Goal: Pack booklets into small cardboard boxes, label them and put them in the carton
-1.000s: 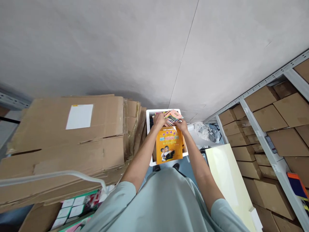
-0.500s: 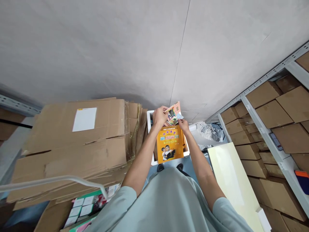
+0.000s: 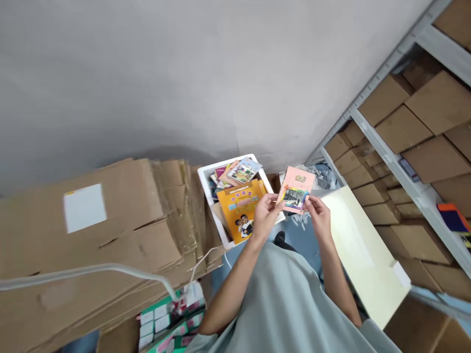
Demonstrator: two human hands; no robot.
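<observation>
Head view, white box [image 3: 221, 228] of books [image 3: 237, 212], pink booklet [image 3: 296, 185] held beside it

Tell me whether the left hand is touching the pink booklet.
Touching: the head view shows the left hand pinching the pink booklet at its lower left edge.

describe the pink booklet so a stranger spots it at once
Right of the big cardboard stack is a white box. Just right of it, the left hand and right hand hold the booklet. Unlike the larger orange book to its left, its cover is pink with a rainbow-edged picture.
</observation>
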